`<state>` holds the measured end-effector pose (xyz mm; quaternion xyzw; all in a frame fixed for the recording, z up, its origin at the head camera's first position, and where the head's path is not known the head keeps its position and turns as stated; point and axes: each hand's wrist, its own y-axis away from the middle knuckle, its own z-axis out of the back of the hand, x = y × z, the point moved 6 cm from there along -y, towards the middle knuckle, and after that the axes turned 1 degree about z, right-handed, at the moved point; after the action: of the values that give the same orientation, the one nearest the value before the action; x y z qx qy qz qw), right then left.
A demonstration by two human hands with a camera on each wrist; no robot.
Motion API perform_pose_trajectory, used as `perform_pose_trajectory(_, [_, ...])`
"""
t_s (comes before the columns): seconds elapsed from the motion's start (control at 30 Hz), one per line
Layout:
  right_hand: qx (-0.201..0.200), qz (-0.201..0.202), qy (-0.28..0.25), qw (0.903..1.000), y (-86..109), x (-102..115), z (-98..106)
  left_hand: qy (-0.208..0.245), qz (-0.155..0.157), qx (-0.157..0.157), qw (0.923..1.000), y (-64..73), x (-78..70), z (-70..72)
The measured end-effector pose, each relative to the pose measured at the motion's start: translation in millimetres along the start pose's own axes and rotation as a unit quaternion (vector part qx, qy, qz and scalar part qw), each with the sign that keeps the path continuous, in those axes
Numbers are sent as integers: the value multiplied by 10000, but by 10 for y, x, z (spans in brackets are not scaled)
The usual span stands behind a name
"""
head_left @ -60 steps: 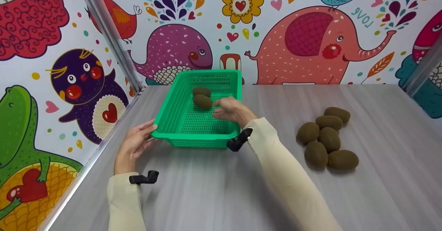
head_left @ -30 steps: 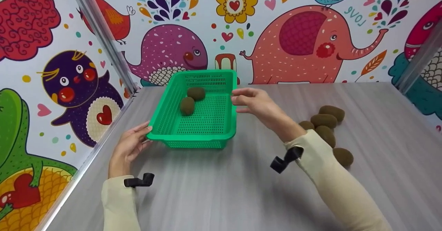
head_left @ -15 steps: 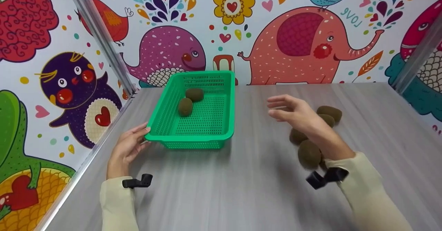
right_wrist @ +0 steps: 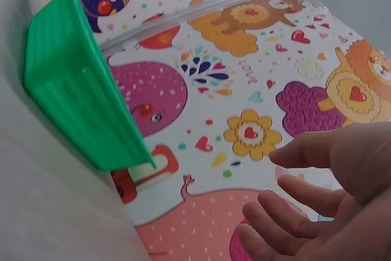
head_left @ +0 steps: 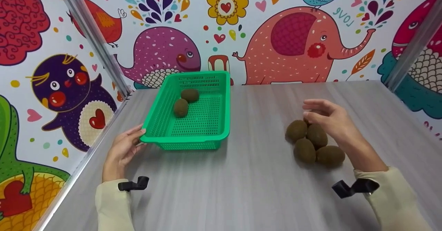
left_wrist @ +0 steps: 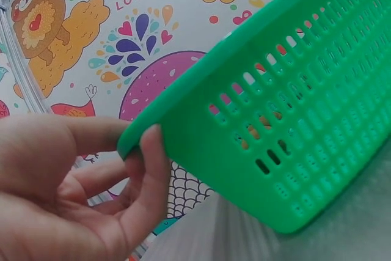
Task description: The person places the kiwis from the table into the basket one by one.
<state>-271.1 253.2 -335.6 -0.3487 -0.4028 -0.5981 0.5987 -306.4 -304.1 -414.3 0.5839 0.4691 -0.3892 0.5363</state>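
A green plastic basket [head_left: 186,139] stands at the left of the table with two brown kiwis [head_left: 181,107] inside. My left hand [head_left: 123,151] pinches the near left corner of its rim between thumb and fingers, as the left wrist view also shows for the basket [left_wrist: 201,120]. My right hand [head_left: 333,124] hovers over the far part of a pile of kiwis [head_left: 305,151] at the right, partly hiding some of them. In the right wrist view this hand [right_wrist: 324,200] has its fingers apart and loosely bent, with nothing between them.
The grey wood-grain table [head_left: 248,182] carries everything. A printed cartoon wall [head_left: 290,44] closes off the back, and another panel rises at the left with a metal post [head_left: 95,41] in the corner. Bare tabletop separates the basket from the pile.
My right hand has come out of the basket and moved right to the pile. The two kiwis in the basket have shifted left within it. My left hand keeps its hold on the rim.
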Motion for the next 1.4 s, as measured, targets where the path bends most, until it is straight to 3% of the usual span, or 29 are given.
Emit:
perform_pose_trajectory(0.27, [-153,-176,243,9994,-29,-352,227,-46,-57,-6,10000,5,-3,9])
perform_pose_trajectory(0.63, [91,-417,551,9976,-188,-775,356,-58,-13,4,10000,-6,24,20])
perform_pose_trajectory(0.9, [118,-417,917,9948,-242,-930,346,-75,9,-17,10000,-12,10,14])
perform_pose_trajectory(1.4, [615,-1378,698,9861,-348,-1144,317,-88,-40,-26,10000,11,-9,-15])
